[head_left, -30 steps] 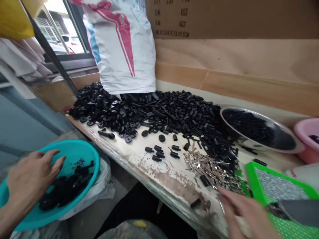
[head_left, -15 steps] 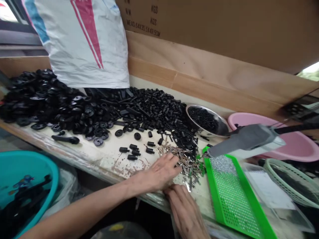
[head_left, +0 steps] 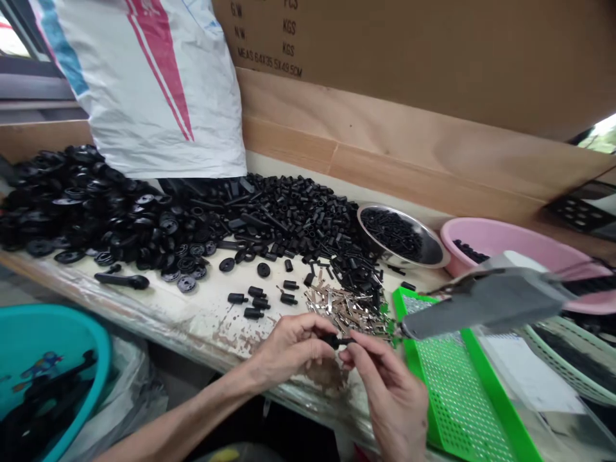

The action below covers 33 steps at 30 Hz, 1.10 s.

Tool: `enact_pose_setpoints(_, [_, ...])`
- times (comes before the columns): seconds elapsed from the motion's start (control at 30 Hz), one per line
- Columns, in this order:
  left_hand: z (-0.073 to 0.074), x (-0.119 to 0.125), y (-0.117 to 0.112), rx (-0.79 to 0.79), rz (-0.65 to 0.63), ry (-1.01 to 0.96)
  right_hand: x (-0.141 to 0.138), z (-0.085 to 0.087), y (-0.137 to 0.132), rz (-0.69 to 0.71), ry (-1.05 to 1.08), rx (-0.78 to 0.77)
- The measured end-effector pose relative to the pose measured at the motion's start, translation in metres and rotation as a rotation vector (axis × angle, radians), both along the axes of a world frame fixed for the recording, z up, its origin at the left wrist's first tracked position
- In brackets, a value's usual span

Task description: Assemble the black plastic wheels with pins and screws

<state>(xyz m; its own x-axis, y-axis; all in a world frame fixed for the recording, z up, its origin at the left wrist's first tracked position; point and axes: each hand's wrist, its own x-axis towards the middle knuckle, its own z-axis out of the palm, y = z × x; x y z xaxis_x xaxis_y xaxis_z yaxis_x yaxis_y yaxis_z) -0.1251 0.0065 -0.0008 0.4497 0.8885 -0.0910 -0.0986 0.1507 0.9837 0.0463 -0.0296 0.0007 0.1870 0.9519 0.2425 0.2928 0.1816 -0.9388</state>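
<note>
Your left hand (head_left: 289, 350) and right hand (head_left: 397, 401) meet low, right of centre in the frame, both on one small black part (head_left: 335, 342). Left fingers: thumb and forefinger clamped on its left end. Right fingers: thumb and forefinger closed on the right end; exact contact is partly hidden. Part lies roughly level, bridging the two pinches, its middle showing between the fingertips. Can't tell if it's one piece or two mated. Two-ended hold likely gives you control: one end steadied, the other free to be turned or pressed.

Hands are over the near side of the desk (head_left: 206, 308), just in front of the loose metal strips (head_left: 332, 308); presumably the strips sit there for a short reach. The stepped black cylinders (head_left: 260, 303) lie on their sides left of the strips, narrow ends to the right. Looks like a deliberate set-aside, apart from the bulk black sleeves (head_left: 308, 221) at upper centre and the heaped black discs (head_left: 72, 221) at left. Steel bowl (head_left: 433, 247), right of centre, holds thin black pieces, probably because they'd scatter loose.

Green perforated tray (head_left: 503, 401), lower right: small silvery bits inside, walls likely stop spills. Grey tapered tool (head_left: 481, 308) reaches over it, near your right hand. Teal basin (head_left: 29, 330), lower left, holds more black parts.
</note>
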Motion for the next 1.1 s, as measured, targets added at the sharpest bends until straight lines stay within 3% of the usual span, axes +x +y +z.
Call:
enact_pose_setpoints(0.13, [0.004,-0.007,-0.004,-0.064,0.019,-0.027,-0.005,0.002,0.008,0.134,-0.284,0.197])
enact_pose_setpoints(0.23, [0.002,-0.011,-0.004,-0.039,0.032,-0.008,-0.003,0.002,0.01,0.204,-0.39,0.219])
enact_pose_setpoints(0.47, [-0.002,-0.012,-0.008,0.046,0.12,0.12,-0.01,-0.008,0.0,0.159,-0.349,0.037])
enact_pose_setpoints(0.6, [0.0,-0.014,-0.009,-0.156,-0.002,-0.082,-0.012,-0.011,-0.003,0.198,-0.211,0.005])
enact_pose_setpoints(0.7, [0.003,-0.017,-0.009,-0.207,-0.053,-0.122,-0.007,-0.011,-0.002,0.25,-0.278,0.085])
enact_pose_setpoints(0.8, [0.003,-0.016,-0.011,0.009,0.032,0.079,-0.006,-0.015,-0.002,0.234,-0.375,0.154])
enact_pose_setpoints(0.93, [-0.007,-0.011,-0.021,0.378,0.166,0.363,-0.015,-0.023,-0.007,0.197,-0.274,-0.098])
enact_pose_setpoints(1.1, [-0.026,-0.008,-0.031,0.587,0.204,0.463,-0.026,-0.028,-0.009,0.25,0.036,-0.33])
